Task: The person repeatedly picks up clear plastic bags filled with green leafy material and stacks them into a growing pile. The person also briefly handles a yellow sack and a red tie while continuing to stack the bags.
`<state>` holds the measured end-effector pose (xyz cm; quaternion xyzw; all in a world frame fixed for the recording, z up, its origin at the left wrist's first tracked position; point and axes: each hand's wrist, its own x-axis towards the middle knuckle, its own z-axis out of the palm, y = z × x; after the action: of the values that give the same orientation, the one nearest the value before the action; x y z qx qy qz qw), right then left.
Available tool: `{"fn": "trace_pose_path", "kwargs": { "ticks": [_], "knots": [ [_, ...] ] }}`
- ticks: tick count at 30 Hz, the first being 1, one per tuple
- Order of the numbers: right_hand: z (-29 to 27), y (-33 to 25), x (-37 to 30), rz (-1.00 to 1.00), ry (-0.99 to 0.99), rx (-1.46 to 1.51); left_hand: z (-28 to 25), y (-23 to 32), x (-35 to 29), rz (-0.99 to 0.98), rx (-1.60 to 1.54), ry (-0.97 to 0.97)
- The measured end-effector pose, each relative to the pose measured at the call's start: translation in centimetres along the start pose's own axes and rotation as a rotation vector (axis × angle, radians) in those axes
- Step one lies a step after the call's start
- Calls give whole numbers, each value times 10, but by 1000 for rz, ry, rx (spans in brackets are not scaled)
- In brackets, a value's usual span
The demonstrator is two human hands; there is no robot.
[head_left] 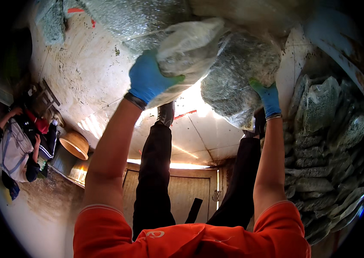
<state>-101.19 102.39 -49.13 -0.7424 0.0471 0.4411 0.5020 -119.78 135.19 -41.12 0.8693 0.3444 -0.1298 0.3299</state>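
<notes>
My left hand (149, 78), in a blue glove, is closed on the side of a cloudy clear plastic bag (188, 49); its thumb lies across the plastic and the other fingers are hidden behind it. On the right, my gloved right hand (266, 96) grips the edge of a bulging clear plastic bag (233, 79) with dark grey-green contents. I cannot make out what fills it. The two bags hang side by side in front of my legs, above the pale floor.
Filled plastic bags (319, 112) are piled high along the right. More bags (117, 17) lie at the far side. Red strips (185, 116) mark the dirty floor. At left, a person (16, 146) is near a tan basin (74, 144). A door (173, 193) appears behind my legs.
</notes>
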Motion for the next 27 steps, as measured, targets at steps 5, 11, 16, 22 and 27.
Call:
{"fn": "trace_pose_path", "kwargs": {
  "ticks": [5,11,16,22,27],
  "knots": [
    [44,-36,-12,-208,48,-120,11,22,-11,63,94,129],
    [63,-40,-22,-141,150,-327,8,-2,-10,-152,-301,-144],
    [87,-52,-41,-98,111,-828,-1,2,-21,-185,-207,-163],
    [118,-137,-126,-210,87,-143,-90,-18,-98,-316,-479,18],
    [207,-238,-166,-124,-182,-253,-121,-136,-160,-502,-246,155]
  ]
}}
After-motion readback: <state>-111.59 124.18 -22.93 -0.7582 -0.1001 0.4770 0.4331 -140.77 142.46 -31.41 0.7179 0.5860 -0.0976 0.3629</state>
